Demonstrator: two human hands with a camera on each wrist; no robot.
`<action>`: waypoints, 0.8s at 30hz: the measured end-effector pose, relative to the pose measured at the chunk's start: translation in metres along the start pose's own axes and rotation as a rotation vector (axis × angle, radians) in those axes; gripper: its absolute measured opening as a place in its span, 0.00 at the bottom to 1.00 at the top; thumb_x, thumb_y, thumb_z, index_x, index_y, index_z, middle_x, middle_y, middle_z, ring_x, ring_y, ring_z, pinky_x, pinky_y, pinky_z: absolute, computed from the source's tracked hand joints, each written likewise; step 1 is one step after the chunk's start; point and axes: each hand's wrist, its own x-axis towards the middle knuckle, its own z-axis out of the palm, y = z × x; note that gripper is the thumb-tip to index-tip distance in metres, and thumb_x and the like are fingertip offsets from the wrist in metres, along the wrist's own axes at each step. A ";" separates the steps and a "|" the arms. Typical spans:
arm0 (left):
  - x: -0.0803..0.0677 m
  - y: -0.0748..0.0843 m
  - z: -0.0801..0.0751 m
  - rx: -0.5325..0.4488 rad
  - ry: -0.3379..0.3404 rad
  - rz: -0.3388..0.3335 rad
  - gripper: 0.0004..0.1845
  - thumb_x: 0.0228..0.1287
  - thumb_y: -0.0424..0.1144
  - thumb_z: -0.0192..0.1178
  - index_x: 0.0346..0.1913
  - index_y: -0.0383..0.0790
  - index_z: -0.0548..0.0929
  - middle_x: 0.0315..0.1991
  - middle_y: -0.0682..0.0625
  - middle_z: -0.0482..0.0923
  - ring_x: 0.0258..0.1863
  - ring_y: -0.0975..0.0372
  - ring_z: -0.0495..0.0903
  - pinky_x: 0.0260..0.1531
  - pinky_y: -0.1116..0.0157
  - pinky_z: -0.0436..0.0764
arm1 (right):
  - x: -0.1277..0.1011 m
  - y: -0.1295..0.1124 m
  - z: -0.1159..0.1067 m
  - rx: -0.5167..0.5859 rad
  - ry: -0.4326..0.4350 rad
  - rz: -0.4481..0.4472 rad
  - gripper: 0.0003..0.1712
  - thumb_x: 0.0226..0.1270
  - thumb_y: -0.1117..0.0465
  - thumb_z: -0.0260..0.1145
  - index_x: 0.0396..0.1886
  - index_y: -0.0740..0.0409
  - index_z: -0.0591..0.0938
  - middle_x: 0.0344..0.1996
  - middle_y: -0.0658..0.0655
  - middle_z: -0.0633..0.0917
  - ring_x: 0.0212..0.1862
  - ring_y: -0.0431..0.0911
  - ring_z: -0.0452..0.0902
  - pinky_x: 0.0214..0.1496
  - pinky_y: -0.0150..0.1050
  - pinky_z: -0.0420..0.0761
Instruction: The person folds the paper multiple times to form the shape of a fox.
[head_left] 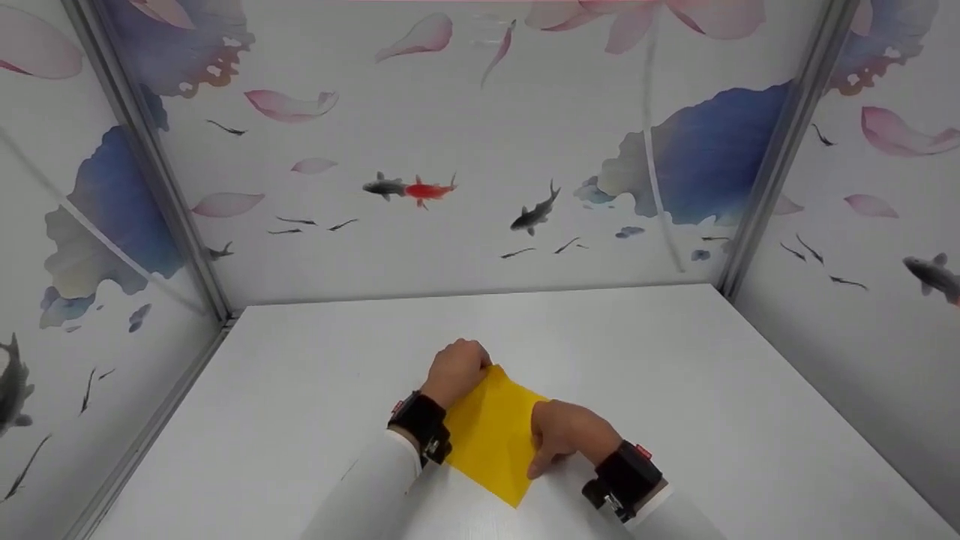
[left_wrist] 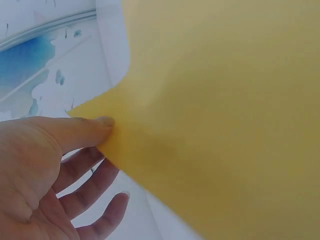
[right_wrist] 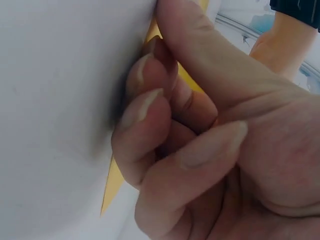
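- One yellow paper [head_left: 491, 435] lies on the white worktop [head_left: 675, 390], near its front edge and about midway across, turned so its corners point away from and toward the person.
- Two hands are on the paper, one at each side.
- The left hand [head_left: 455, 371] is at the paper's far corner. In the left wrist view its thumb [left_wrist: 75, 131] pinches that corner, lifted a little off the worktop, while the other fingers [left_wrist: 95, 187] lie loosely stretched beneath the sheet.
- The right hand [head_left: 568, 435] sits on the paper's right edge. In the right wrist view its fingers [right_wrist: 150, 107] are curled, their tips pressed down on the paper's edge against the worktop; whether they pinch the sheet or only press it I cannot tell.
- Each wrist carries one black strap, two in all: the left strap [head_left: 421, 424] and the right strap [head_left: 626, 476], with white sleeves [head_left: 367, 487] behind them.
- Three printed walls [head_left: 480, 225] stand round the worktop, showing fish, petals and blue leaves; one red fish [head_left: 427, 190] is on the back wall.
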 end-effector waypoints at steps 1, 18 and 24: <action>-0.002 0.001 0.000 0.003 0.002 -0.002 0.09 0.75 0.38 0.70 0.48 0.39 0.96 0.44 0.45 0.94 0.39 0.57 0.89 0.52 0.58 0.91 | 0.001 0.000 0.000 0.010 0.003 -0.006 0.25 0.54 0.45 0.89 0.30 0.53 0.82 0.23 0.50 0.75 0.29 0.45 0.72 0.38 0.40 0.72; -0.060 0.025 0.011 0.190 0.094 0.053 0.09 0.70 0.45 0.75 0.47 0.47 0.97 0.42 0.52 0.92 0.37 0.59 0.76 0.56 0.61 0.86 | 0.015 0.006 -0.004 0.119 0.146 -0.048 0.20 0.52 0.52 0.91 0.30 0.54 0.86 0.21 0.50 0.77 0.26 0.45 0.73 0.34 0.35 0.75; -0.077 0.024 0.013 0.209 0.038 0.074 0.08 0.71 0.43 0.75 0.38 0.41 0.93 0.28 0.51 0.81 0.31 0.59 0.71 0.44 0.61 0.83 | 0.016 0.001 -0.003 0.126 0.174 -0.039 0.26 0.50 0.52 0.91 0.38 0.57 0.84 0.24 0.51 0.76 0.27 0.46 0.75 0.35 0.34 0.76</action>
